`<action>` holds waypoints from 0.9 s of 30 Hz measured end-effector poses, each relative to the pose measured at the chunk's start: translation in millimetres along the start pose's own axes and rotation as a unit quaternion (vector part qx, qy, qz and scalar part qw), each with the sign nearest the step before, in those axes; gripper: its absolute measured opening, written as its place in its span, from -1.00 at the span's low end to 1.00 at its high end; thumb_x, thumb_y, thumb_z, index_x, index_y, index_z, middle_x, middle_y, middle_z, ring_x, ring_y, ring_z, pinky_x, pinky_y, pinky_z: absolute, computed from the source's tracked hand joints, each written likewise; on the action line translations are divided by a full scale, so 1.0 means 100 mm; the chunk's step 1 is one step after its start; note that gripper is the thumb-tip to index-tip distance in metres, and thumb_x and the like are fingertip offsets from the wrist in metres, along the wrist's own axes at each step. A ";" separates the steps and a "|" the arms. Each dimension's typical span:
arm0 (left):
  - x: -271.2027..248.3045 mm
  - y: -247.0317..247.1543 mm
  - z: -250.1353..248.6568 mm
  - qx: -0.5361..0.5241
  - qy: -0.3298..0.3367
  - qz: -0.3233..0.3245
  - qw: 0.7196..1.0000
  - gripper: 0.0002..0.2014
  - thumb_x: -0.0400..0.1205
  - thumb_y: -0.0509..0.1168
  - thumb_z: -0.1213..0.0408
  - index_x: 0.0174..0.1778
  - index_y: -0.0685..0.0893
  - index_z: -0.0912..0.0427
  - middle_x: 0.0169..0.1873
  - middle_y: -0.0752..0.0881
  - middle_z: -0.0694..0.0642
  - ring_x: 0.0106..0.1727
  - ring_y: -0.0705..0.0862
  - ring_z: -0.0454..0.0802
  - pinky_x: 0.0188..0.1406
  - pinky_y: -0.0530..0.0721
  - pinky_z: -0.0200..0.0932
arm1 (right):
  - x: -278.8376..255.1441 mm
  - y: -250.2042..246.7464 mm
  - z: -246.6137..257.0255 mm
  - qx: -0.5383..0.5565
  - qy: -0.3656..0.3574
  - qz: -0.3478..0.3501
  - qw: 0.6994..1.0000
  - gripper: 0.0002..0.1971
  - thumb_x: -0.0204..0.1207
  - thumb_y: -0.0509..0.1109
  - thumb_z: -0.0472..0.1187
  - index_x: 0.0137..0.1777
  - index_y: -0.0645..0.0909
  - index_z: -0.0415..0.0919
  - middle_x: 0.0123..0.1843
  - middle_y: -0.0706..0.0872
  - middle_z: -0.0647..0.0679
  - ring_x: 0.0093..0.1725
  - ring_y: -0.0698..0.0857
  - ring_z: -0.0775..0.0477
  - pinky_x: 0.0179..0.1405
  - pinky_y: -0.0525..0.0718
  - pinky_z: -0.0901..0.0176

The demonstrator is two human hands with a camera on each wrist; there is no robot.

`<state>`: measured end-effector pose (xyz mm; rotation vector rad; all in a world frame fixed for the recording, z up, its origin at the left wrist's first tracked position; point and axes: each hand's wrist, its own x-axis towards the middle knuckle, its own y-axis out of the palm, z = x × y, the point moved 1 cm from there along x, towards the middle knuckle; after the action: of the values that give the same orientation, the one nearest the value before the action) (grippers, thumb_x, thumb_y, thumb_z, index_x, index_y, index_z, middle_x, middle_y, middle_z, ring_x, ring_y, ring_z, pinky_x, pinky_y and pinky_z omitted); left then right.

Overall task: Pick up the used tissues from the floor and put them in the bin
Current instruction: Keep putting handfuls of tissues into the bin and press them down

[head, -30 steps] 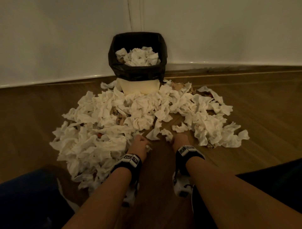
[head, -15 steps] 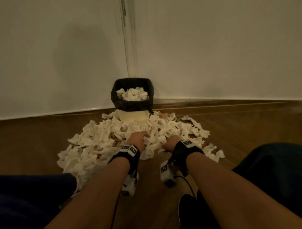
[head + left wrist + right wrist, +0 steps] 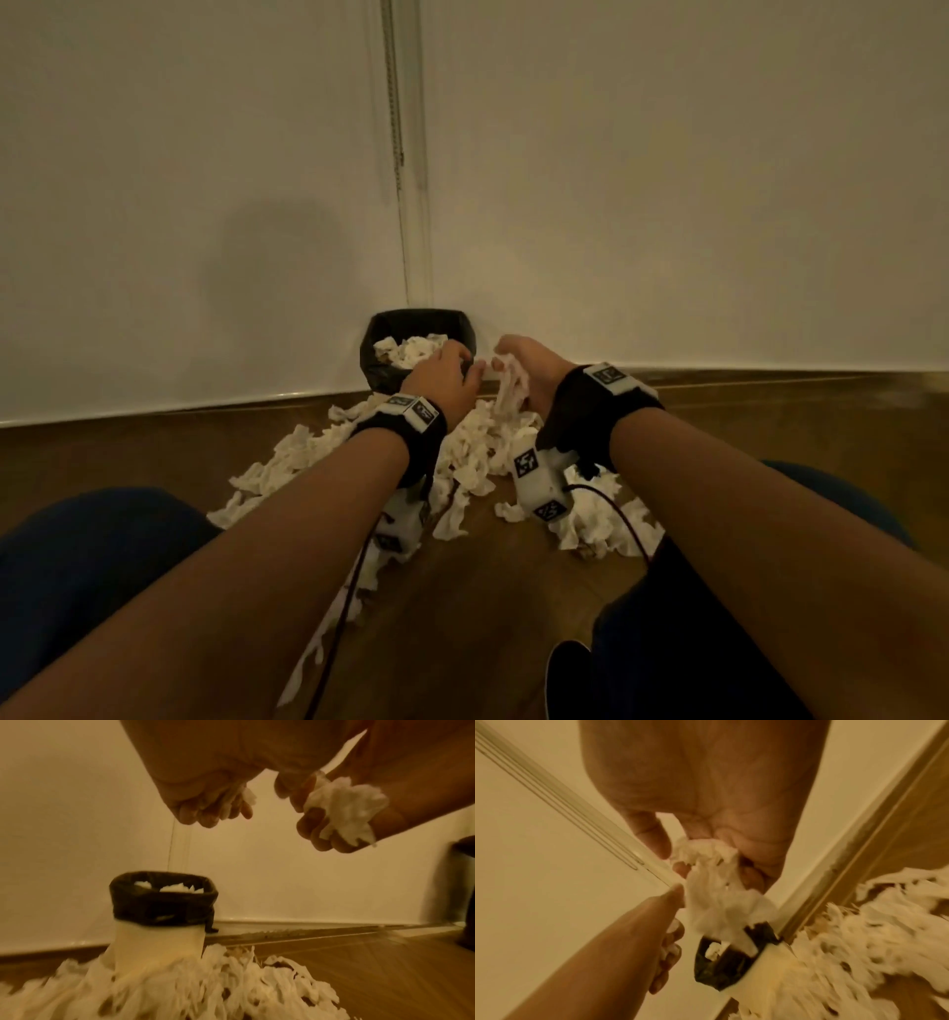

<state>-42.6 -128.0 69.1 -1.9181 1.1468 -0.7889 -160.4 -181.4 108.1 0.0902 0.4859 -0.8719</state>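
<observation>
- Two small loads are in hand. The right hand (image 3: pixel 534 367) grips a crumpled tissue wad (image 3: pixel 344 809), fingers curled around it, just right of centre in the head view. The left hand (image 3: pixel 444 375) has its fingers curled on a smaller scrap (image 3: pixel 249 796), of which only an edge shows.
- Both hands are raised near the bin (image 3: pixel 418 329) at frame centre. Judged from the wrist views, neither load has been released yet.
- Progress: partial. The bin, fitted with a black liner (image 3: pixel 162 906), already holds tissues (image 3: pixel 411 349) near rim level.
- Remaining: a large pile of used tissues (image 3: pixel 477 452) covers the floor (image 3: pixel 488 591) in the lower centre of the frame, up against the bin's base.
- Surroundings: pale walls meet in a corner (image 3: pixel 411 205) directly behind the bin; a cable (image 3: pixel 611 509) runs from the right wrist camera.
- Obstruction: none between hands and bin. Limited capacity may require pressing the contents down.
</observation>
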 end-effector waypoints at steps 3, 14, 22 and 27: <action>0.07 -0.25 -0.12 0.034 0.028 0.020 0.999 -0.74 0.73 0.01 0.25 0.32 0.35 0.18 0.07 0.66 0.28 -0.13 0.62 0.12 -0.16 0.58 0.00 | -0.06 -0.15 0.24 -0.104 -0.043 -0.026 0.993 -0.41 0.61 0.18 0.18 0.42 0.44 -0.29 0.39 0.51 -0.23 -0.02 0.60 -0.30 -0.04 0.57 -0.10; 0.23 -0.84 0.03 0.145 0.091 0.085 0.981 -0.45 0.57 0.13 0.60 0.45 0.43 0.06 0.21 0.62 0.16 0.02 0.56 -0.01 -0.06 0.45 -0.25 | 0.05 -0.16 0.47 -0.166 -0.154 -0.031 0.973 -0.69 0.69 0.10 -0.41 0.30 0.60 -0.27 -0.07 0.65 -0.27 -0.33 0.67 -0.15 -0.68 0.60 0.28; 0.36 -0.88 0.21 0.202 0.103 0.072 0.971 -0.74 0.68 0.15 0.24 0.27 0.56 -0.01 0.11 0.67 0.13 -0.08 0.57 0.02 -0.10 0.50 -0.14 | 0.24 0.02 0.68 -0.133 -0.180 -0.017 0.975 -0.74 0.55 0.37 0.07 -0.04 0.67 -0.14 -0.36 0.45 -0.03 -0.48 0.40 0.05 -0.63 0.36 0.31; 0.47 -0.93 0.39 0.188 0.039 0.031 0.981 -0.51 0.51 0.33 0.52 0.35 0.41 0.20 0.26 0.44 0.24 0.20 0.54 0.18 0.15 0.55 -0.06 | 0.48 0.15 0.65 -0.221 -0.102 0.026 0.970 -0.64 0.57 0.24 -0.51 0.29 0.44 -0.17 -0.17 0.50 -0.12 -0.38 0.47 0.01 -0.53 0.51 0.31</action>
<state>49.2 -130.0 132.6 -1.5442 1.0148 -0.9770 -98.5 -223.6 142.9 -0.3902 0.4707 -0.6949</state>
